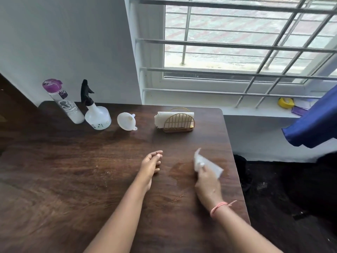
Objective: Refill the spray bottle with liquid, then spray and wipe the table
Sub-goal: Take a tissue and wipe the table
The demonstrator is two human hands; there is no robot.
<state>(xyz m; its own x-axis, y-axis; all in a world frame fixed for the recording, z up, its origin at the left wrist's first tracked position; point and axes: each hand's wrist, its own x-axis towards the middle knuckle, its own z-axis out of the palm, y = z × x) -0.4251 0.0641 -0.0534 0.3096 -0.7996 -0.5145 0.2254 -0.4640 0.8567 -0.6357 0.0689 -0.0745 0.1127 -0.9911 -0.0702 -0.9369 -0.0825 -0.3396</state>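
- Head view: a dark wooden table (73,179) is seen from above, with both bare forearms reaching over it.
- A white paper napkin (207,164) is pinched in the right hand (207,181), the fingers being closed around its lower part; the loose end of the sheet is blurred and sticks up past the fingertips.
- A pink thread band (218,207) is worn on the right wrist.
- A darker, damp-looking patch (179,170) is seen on the wood just to the left of the right hand, between the two hands.
- The left hand (151,164) is held empty, its fingers loosely curled and close together; whether it rests on the wood or hangs just above it cannot be told.
- The spray bottle (96,114) is stood upright well beyond the left hand, toward the far left edge of the table, with its black trigger head on top and a clear body.
- A tall clear bottle with a purple cap (62,101) is placed just to the left of the spray bottle, close against the wall (63,42).
- A white funnel (127,121) is laid on its side just to the right of the spray bottle, far ahead of the left hand.
- A gold wire holder (179,123) filled with folded white napkins is set well beyond the right hand, near the far edge.
- A barred window (237,42) is seen behind the table, and a blue cloth (313,125) hangs well to the right of the right hand.
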